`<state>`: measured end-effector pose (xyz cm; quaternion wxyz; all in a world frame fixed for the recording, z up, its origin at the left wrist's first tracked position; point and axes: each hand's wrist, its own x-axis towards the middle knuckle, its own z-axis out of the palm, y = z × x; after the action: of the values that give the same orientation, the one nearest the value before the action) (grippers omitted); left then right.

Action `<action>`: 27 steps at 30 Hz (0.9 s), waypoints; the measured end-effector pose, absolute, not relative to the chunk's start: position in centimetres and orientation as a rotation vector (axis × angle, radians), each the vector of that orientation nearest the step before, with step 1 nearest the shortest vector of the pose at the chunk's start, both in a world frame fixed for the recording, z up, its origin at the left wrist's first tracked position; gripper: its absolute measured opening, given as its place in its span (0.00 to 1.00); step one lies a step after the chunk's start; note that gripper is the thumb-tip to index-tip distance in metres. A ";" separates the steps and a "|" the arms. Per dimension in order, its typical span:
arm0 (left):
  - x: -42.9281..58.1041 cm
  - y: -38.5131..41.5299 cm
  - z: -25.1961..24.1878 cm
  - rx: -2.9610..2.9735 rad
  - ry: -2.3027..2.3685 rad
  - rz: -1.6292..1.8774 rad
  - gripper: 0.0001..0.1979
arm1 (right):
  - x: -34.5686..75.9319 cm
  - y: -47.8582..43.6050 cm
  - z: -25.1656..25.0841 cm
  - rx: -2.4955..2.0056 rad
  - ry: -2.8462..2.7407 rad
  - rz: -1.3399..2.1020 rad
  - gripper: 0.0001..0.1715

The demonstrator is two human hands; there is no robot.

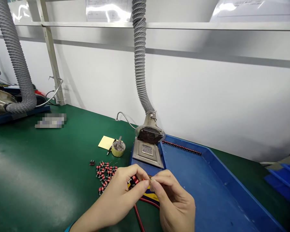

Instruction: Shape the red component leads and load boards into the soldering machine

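A broad green bench (33,180) is stretching out under my hands, and a big blue plastic tray (215,190) is lying on it to my right. A grey corrugated hose (140,58) is hanging down over the station with the square metal plate (148,154), just beyond my fingers. My left hand (122,196) is reaching in with thumb and forefinger closed in a pinch; my right hand (176,198) is meeting it, its fingertips pinching too. In the tray, a long row of red-and-black parts (182,147) is lying along the far wall. A loose pile of small red-and-black components (101,175) is spreading on the bench, just beside and beyond my left hand. One red-and-black component (135,179) is showing inside the curl of that hand, behind the thumb. Between both sets of fingertips I am holding a tiny piece (150,178), mostly hidden; I cannot tell whether it is joined to that component.
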<state>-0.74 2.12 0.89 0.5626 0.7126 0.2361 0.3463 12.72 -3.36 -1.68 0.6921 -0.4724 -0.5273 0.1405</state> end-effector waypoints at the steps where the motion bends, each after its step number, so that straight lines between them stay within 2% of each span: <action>1: -0.8 2.1 1.0 1.697 0.550 0.811 0.08 | 12.7 -3.3 -1.6 -1.059 -1.195 0.284 0.07; 13: -0.9 2.4 0.9 1.680 0.552 0.878 0.08 | 12.9 -3.2 -1.8 -1.063 -1.231 0.284 0.06; 15: -0.9 2.4 0.8 1.669 0.567 0.894 0.08 | 13.0 -3.3 -1.9 -1.076 -1.254 0.222 0.06; 19: -0.8 2.4 0.8 1.648 0.575 0.913 0.09 | 12.9 -3.6 -2.2 -1.068 -1.342 0.023 0.13; 27: -0.9 2.6 0.8 1.635 0.568 0.890 0.08 | 13.0 -3.6 -1.6 -1.028 -1.555 -0.282 0.14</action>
<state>-0.91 2.59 0.85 0.5626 0.6945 0.2413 0.3780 12.99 -3.56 -1.64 0.5875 -0.4413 -0.6674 -0.1212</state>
